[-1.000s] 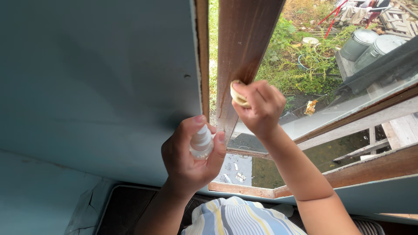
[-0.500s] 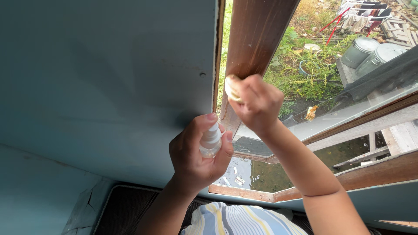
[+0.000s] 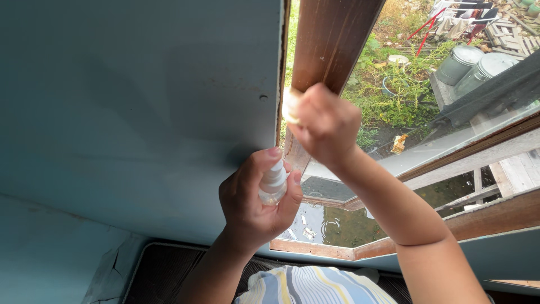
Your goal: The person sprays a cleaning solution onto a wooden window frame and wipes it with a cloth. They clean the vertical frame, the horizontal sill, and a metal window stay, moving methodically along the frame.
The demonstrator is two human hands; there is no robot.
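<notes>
Two hands work together: right hand (image 3: 326, 121) clamps a pale yellow cloth pad (image 3: 290, 104) against the brown wooden window frame (image 3: 332, 39) — press along the grain; left hand (image 3: 256, 200) grips a small clear spray bottle (image 3: 273, 183) just below.

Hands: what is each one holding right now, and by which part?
Left hand grips a small spray bottle around its body, forefinger on top. Right hand pinches a pale cloth, bunched in the fingers, against the wooden frame.

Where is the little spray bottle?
In the head view, the small clear spray bottle sits low in the middle, gripped in the left hand, just below the right hand at the wooden window frame.
</notes>
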